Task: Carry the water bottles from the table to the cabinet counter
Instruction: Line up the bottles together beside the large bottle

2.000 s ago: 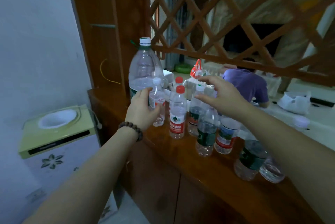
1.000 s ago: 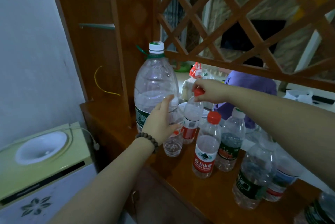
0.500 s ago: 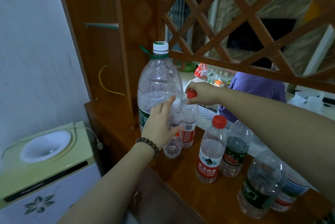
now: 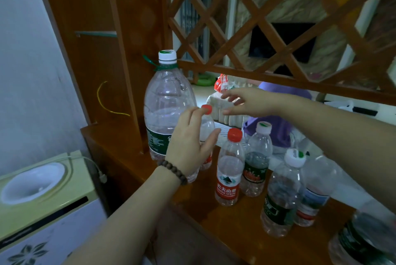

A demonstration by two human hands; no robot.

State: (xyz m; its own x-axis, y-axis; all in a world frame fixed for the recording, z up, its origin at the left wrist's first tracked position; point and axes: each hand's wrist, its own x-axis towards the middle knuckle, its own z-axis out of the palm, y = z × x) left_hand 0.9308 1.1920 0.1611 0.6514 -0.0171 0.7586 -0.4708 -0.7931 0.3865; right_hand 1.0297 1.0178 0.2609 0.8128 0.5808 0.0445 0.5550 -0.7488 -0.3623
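Head view: your left hand [image 4: 188, 146] and right hand [image 4: 248, 101] hover with fingers spread wide, holding nothing, around the red-capped bottle [image 4: 206, 127] standing on the desk [image 4: 225, 221] beside the big bottle [image 4: 167, 110].

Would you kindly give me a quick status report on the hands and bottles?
Left hand open beside red-capped bottle. Right hand open, empty, above it. Bottles upright on counter. Large bottle crowds the left.

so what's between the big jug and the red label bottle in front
In the head view, the left hand sits between the big jug and the red-label bottle, open beside a small red-capped bottle, partly hidden behind it.
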